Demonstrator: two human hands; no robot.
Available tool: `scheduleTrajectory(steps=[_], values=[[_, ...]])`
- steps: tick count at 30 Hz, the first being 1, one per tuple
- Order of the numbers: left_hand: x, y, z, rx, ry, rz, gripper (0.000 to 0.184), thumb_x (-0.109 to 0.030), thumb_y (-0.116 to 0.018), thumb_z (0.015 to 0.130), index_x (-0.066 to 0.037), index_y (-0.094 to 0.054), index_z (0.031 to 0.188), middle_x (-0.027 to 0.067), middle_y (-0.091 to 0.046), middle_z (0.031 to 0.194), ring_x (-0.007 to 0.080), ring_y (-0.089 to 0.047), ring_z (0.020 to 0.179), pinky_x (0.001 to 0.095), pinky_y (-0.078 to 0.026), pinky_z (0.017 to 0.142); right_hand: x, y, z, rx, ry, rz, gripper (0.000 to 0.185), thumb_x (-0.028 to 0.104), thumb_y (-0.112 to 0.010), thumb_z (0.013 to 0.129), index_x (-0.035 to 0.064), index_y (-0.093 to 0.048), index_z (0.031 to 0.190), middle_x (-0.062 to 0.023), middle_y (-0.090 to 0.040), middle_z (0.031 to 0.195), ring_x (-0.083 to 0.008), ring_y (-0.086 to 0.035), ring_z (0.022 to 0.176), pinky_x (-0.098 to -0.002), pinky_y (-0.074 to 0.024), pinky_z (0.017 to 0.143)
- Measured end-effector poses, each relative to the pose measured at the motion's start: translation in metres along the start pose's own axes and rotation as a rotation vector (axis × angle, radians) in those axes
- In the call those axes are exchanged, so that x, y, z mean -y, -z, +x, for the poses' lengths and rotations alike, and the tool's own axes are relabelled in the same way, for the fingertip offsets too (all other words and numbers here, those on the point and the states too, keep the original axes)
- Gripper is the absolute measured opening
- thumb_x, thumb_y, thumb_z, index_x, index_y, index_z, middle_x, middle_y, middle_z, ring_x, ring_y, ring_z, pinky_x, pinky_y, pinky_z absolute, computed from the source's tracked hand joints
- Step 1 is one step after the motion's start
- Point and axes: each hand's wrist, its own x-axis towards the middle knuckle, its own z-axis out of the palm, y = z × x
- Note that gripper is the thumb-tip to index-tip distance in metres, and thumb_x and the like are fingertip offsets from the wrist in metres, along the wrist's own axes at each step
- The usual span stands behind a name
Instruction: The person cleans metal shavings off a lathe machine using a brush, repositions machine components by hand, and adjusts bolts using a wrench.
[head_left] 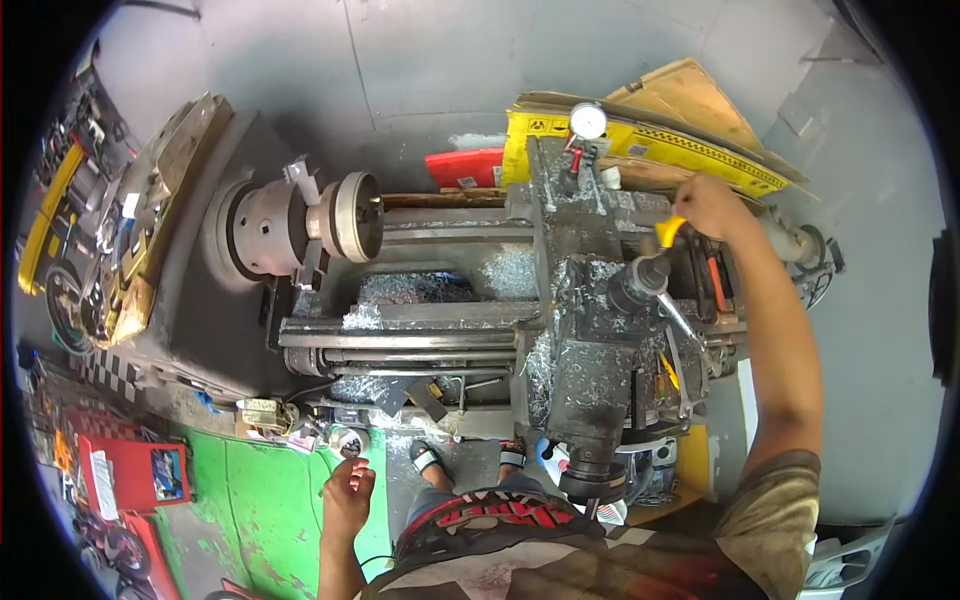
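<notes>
My right hand (712, 207) is closed round a yellow-handled tool (670, 231), held over the right side of a metal lathe's carriage (590, 355). Its working end is too small to make out. Just below it stands the tool post (640, 284) with its lever. My left hand (349, 487) hangs low near the front, fingers curled and pinched together; what they hold, if anything, I cannot make out. A small round tin (349, 442) lies just beyond those fingers. At the left, the lathe chuck (268, 228) grips a round flanged metal part (356, 217).
A dial gauge (588, 121) stands at the back of the carriage. Metal chips (512, 272) cover the bed. Yellow board (650, 150) and a red panel (465, 168) lean behind. A red cart (130, 475) stands at the lower left, beside green floor (250, 520).
</notes>
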Motion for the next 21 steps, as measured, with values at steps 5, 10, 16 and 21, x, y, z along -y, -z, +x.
scheduleTrajectory(steps=[5,10,16,21], values=[[0.015,-0.003,-0.004,-0.001,0.005,-0.006,0.021,-0.009,-0.065,0.092,0.001,-0.068,0.11,0.0143,-0.072,0.098,0.0235,-0.066,0.081,0.0329,-0.054,0.074,0.039,-0.006,0.001,-0.146,0.054,0.253,0.018,0.012,-0.068,0.082,-0.0037,-0.075,0.089,-0.0181,-0.071,0.081,-0.0331,-0.062,0.069,-0.0412,-0.0525,0.072],[0.015,0.005,-0.003,-0.043,-0.026,-0.041,0.021,-0.007,-0.066,0.092,0.003,-0.067,0.11,0.0154,-0.071,0.093,0.0241,-0.065,0.078,0.0336,-0.054,0.071,0.021,-0.004,0.007,-0.06,0.002,-0.125,0.018,0.01,-0.069,0.082,-0.0034,-0.074,0.093,-0.0147,-0.073,0.084,-0.0309,-0.064,0.073,-0.0394,-0.0522,0.073],[0.032,0.013,-0.004,-0.062,-0.009,-0.034,0.02,-0.006,-0.066,0.091,0.003,-0.067,0.109,0.0157,-0.071,0.093,0.0243,-0.065,0.078,0.0336,-0.053,0.072,0.13,0.02,0.024,0.026,0.261,0.267,0.018,0.007,-0.065,0.088,0.0041,-0.074,0.102,-0.0093,-0.075,0.097,-0.029,-0.067,0.085,-0.0399,-0.0526,0.082],[0.036,0.019,-0.007,-0.095,-0.028,-0.073,0.019,-0.006,-0.066,0.091,0.003,-0.067,0.108,0.015,-0.071,0.092,0.0237,-0.065,0.077,0.0329,-0.053,0.073,0.167,0.005,0.046,0.191,0.36,0.132,0.019,0.005,-0.066,0.086,0.0057,-0.075,0.102,-0.008,-0.075,0.095,-0.0277,-0.066,0.084,-0.0397,-0.0521,0.081]])
